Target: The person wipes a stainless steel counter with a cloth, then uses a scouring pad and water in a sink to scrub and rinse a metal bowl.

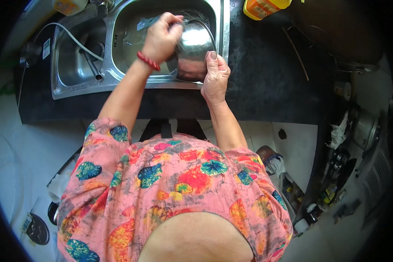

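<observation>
My right hand (216, 77) grips the rim of a shiny stainless steel bowl (196, 42), its thumb on the edge. The bowl is tilted over the front right of the larger sink basin (127, 59). My left hand (162, 37), with a red braided bracelet (148, 61) on its wrist, is at the bowl's left side, its fingers curled and blurred. Whatever may lie between those fingers and the bowl cannot be made out. Behind the left hand, a clear, crumpled-looking thing with a bluish patch (145, 23) lies in the basin.
Left is the smaller basin (75, 70), with a white hose (73, 37) and a metal tube (92, 66). An orange-yellow bottle (265, 8) stands on the black countertop (262, 65), near a thin stick (296, 54). A whitish container (70, 6) is behind the sink. Pots (365, 127) are at far right.
</observation>
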